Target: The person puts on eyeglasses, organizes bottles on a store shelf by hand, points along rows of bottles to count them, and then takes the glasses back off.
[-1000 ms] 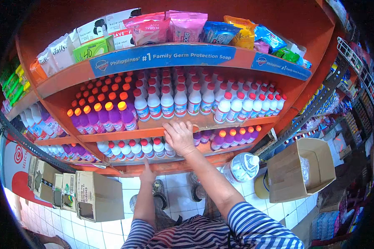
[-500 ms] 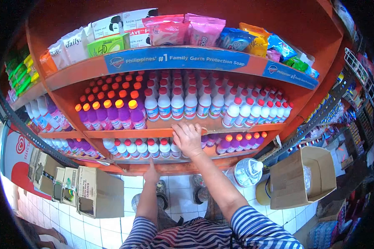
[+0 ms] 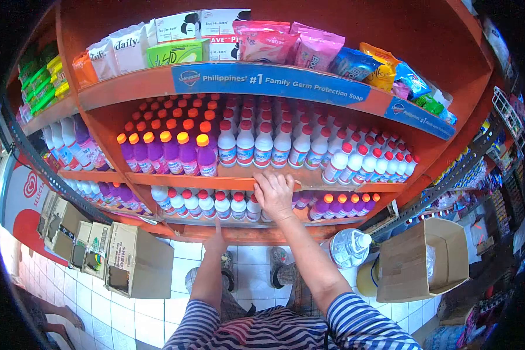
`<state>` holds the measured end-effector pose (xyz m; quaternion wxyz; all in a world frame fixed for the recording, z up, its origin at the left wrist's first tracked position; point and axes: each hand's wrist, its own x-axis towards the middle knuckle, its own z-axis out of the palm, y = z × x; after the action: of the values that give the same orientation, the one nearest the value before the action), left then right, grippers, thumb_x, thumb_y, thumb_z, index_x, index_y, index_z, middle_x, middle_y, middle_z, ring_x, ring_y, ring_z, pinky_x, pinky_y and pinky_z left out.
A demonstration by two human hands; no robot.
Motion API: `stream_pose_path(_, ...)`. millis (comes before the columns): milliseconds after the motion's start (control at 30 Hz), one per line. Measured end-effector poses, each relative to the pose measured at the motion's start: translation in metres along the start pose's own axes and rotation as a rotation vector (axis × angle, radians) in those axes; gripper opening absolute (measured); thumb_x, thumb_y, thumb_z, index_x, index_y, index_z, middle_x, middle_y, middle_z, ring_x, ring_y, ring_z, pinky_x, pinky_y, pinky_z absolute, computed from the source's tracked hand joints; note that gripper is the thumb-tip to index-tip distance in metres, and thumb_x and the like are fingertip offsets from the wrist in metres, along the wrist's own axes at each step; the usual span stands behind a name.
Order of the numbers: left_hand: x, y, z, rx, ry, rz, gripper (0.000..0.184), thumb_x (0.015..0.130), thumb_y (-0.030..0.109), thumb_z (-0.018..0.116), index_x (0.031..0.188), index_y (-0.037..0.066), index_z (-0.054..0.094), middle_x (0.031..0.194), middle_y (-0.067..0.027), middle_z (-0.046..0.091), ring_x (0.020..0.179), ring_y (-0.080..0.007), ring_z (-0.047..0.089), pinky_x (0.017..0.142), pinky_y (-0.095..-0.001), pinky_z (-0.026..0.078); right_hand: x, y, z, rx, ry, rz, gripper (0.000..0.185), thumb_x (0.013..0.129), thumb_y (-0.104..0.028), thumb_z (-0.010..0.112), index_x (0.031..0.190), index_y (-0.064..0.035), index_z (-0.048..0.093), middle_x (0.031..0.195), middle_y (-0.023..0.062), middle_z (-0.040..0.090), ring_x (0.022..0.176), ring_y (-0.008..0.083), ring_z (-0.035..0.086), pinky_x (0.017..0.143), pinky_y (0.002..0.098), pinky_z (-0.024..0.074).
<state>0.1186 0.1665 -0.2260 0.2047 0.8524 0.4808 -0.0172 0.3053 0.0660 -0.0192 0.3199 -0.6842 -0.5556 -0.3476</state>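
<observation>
My right hand (image 3: pixel 275 193) has its fingers bent over the front edge of the middle shelf (image 3: pixel 210 182), gripping the board. White bottles with red caps (image 3: pixel 263 146) stand in rows just behind it. Purple bottles with orange caps (image 3: pixel 170 153) stand to their left. Lower down, my left hand (image 3: pixel 215 240) points its index finger up at the front of the bottom shelf, holding nothing; its other fingers look folded and are partly hidden. The fingertip is close to a row of white bottles (image 3: pixel 222 205) on that shelf. Whether it touches anything, I cannot tell.
Soap packs and boxes (image 3: pixel 267 44) line the top shelf. Cardboard boxes (image 3: pixel 140 262) stand on the left. A large clear plastic jug (image 3: pixel 349 248) and an open carton (image 3: pixel 411 262) are on the right. Another person's legs (image 3: pixel 55 318) show at lower left.
The view has shifted, so the shelves sit further right in the picture. My right hand stays on the shelf edge; my left hand still points at the bottom shelf, its fingertip now further right along the bottle row.
</observation>
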Motion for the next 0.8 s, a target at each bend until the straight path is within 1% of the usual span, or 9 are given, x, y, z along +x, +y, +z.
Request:
stream_pose_path(33, 0.000, 0.000, -0.001, 0.000, -0.036, -0.009, 0.097, 0.076, 0.032, 0.063, 0.145, 0.020, -0.003, 0.090, -0.0182, 0.066, 0.081, -0.0332, 0.065, 0.077, -0.0475, 0.045, 0.000, 0.000, 0.000, 0.002, -0.002, -0.003, 0.030, 0.074, -0.022, 0.063, 0.103, -0.0147, 0.060, 0.099, 0.0021, 0.057, 0.089, 0.0189, 0.052, 0.081, 0.0401, 0.0336)
stream_pose_path(133, 0.002, -0.002, 0.000, 0.014, 0.004, -0.004, 0.095, 0.077, 0.032, 0.062, 0.145, 0.020, -0.003, 0.091, -0.0179, 0.066, 0.081, -0.0328, 0.065, 0.078, -0.0483, 0.045, 0.000, 0.000, -0.001, 0.002, -0.004, -0.006, 0.030, 0.074, -0.022, 0.063, 0.103, -0.0147, 0.060, 0.099, 0.0022, 0.057, 0.089, 0.0188, 0.052, 0.081, 0.0398, 0.0334)
stream_pose_path(233, 0.004, -0.001, 0.001, -0.018, -0.010, -0.030, 0.094, 0.077, 0.031, 0.061, 0.145, 0.020, -0.002, 0.093, -0.0174, 0.065, 0.083, -0.0324, 0.065, 0.078, -0.0484, 0.045, 0.002, -0.001, -0.002, 0.005, 0.002, -0.006, 0.031, 0.074, -0.021, 0.063, 0.104, -0.0148, 0.060, 0.099, 0.0024, 0.057, 0.089, 0.0189, 0.052, 0.081, 0.0398, 0.0333)
stream_pose_path(333, 0.003, -0.009, 0.013, 0.030, 0.093, 0.053, 0.093, 0.078, 0.031, 0.060, 0.145, 0.019, -0.003, 0.095, -0.0165, 0.065, 0.084, -0.0321, 0.065, 0.077, -0.0493, 0.045, 0.003, -0.003, -0.003, 0.014, -0.008, -0.005, 0.031, 0.074, -0.021, 0.063, 0.104, -0.0150, 0.059, 0.099, 0.0024, 0.057, 0.088, 0.0189, 0.052, 0.082, 0.0399, 0.0332)
stream_pose_path(433, 0.007, -0.005, 0.006, -0.072, 0.014, -0.016, 0.092, 0.078, 0.031, 0.059, 0.145, 0.019, -0.002, 0.097, -0.0156, 0.065, 0.085, -0.0321, 0.064, 0.077, -0.0506, 0.044, 0.001, -0.001, -0.004, 0.002, -0.005, -0.004, 0.031, 0.074, -0.021, 0.063, 0.104, -0.0151, 0.059, 0.099, 0.0025, 0.056, 0.088, 0.0191, 0.052, 0.082, 0.0402, 0.0332)
stream_pose_path(533, -0.001, -0.001, -0.005, 0.029, -0.066, -0.014, 0.089, 0.079, 0.029, 0.057, 0.146, 0.019, 0.000, 0.097, -0.0155, 0.065, 0.086, -0.0321, 0.064, 0.076, -0.0506, 0.044, 0.002, -0.001, -0.003, 0.004, -0.014, -0.006, 0.031, 0.074, -0.022, 0.063, 0.104, -0.0150, 0.059, 0.100, 0.0025, 0.056, 0.089, 0.0194, 0.051, 0.083, 0.0404, 0.0332)
stream_pose_path(633, -0.006, 0.004, -0.015, -0.029, -0.038, -0.028, 0.087, 0.079, 0.028, 0.057, 0.146, 0.019, 0.002, 0.097, -0.0153, 0.065, 0.088, -0.0317, 0.064, 0.077, -0.0498, 0.044, 0.000, 0.000, -0.002, 0.006, -0.028, -0.004, 0.031, 0.075, -0.022, 0.063, 0.104, -0.0147, 0.059, 0.100, 0.0024, 0.056, 0.089, 0.0196, 0.051, 0.083, 0.0406, 0.0332)
stream_pose_path(733, -0.005, 0.002, -0.012, 0.004, -0.066, -0.028, 0.086, 0.078, 0.029, 0.057, 0.146, 0.019, 0.004, 0.098, -0.0150, 0.066, 0.088, -0.0312, 0.064, 0.077, -0.0488, 0.045, 0.002, -0.001, -0.002, -0.004, -0.015, -0.011, 0.031, 0.074, -0.022, 0.063, 0.105, -0.0144, 0.059, 0.100, 0.0022, 0.056, 0.090, 0.0196, 0.052, 0.083, 0.0405, 0.0333)
stream_pose_path(800, 0.000, -0.002, -0.007, 0.011, -0.036, 0.022, 0.089, 0.079, 0.030, 0.058, 0.145, 0.020, 0.000, 0.093, -0.0190, 0.065, 0.084, -0.0345, 0.064, 0.076, -0.0490, 0.046, 0.001, 0.000, -0.002, -0.004, -0.017, -0.006, 0.031, 0.074, -0.022, 0.064, 0.105, -0.0144, 0.059, 0.100, 0.0022, 0.056, 0.090, 0.0195, 0.052, 0.083, 0.0403, 0.0333)
